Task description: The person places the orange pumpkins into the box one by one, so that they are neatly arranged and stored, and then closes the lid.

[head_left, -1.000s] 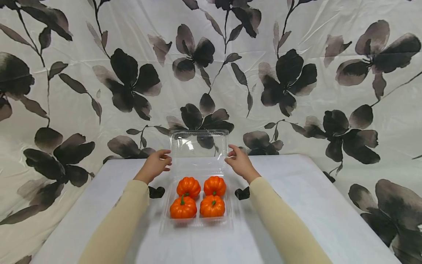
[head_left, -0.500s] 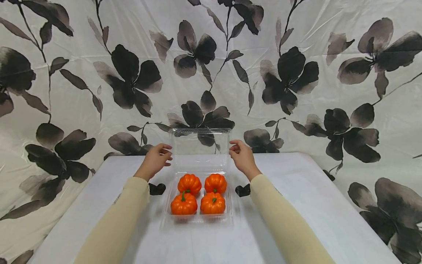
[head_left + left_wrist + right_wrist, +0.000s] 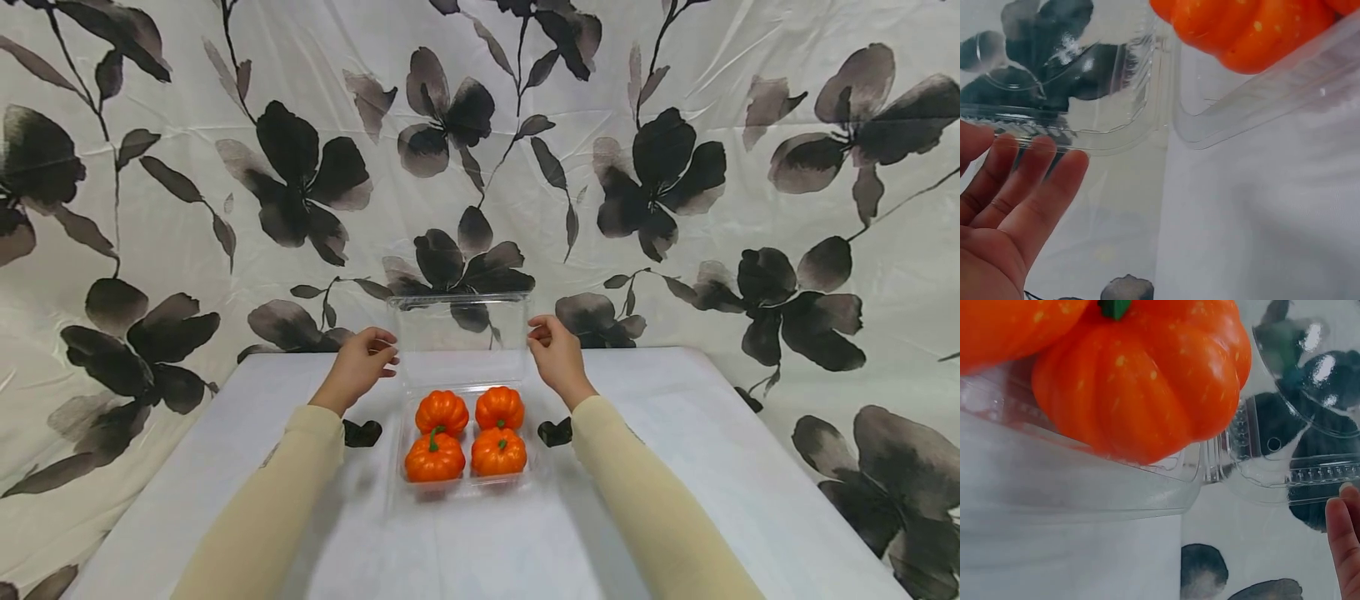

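A clear plastic clamshell container stands on the white table with its lid raised behind it. Several orange mini pumpkins with green stems sit in the base in two rows. On the left side of the lid, my left hand pinches the rim; the left wrist view shows its fingertips at that edge. Opposite, my right hand pinches the other rim, with only its fingertips in the right wrist view. One pumpkin looms large there.
A floral cloth hangs behind the far edge of the white table. Small dark objects sit beside each wrist, one at the left and one at the right.
The container's base and pumpkins have shifted slightly right and away from me. Both hands have moved a little up and right along with the lid's rims, which stay raised.
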Tool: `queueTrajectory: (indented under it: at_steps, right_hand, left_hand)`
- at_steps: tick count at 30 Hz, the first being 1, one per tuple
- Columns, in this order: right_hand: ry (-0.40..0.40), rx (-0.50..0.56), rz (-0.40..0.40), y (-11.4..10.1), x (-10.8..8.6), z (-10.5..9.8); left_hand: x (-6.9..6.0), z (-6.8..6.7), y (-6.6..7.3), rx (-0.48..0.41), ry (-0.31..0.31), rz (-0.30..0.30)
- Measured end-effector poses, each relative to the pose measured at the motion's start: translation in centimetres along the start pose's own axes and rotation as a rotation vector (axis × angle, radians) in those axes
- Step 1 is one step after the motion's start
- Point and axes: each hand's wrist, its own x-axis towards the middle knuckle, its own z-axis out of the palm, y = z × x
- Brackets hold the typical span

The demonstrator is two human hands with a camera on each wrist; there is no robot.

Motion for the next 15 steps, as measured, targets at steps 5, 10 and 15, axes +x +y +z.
queueTrajectory:
  at_steps: [5, 10, 15]
  right_hand:
    - [0.018, 0.008, -0.022, 0.14, -0.15, -0.10]
    - [0.026, 0.002, -0.024, 0.52, -0.44, -0.16]
    - [0.029, 0.012, -0.030, 0.57, -0.84, -0.57]
  left_hand:
    - [0.05, 0.26, 0.01, 0.018, 0.018, -0.001]
    - [0.07, 0.43, -0.31, 0.017, 0.029, 0.017]
    - [0.22, 0.80, -0.63, 0.001, 0.041, 0.051]
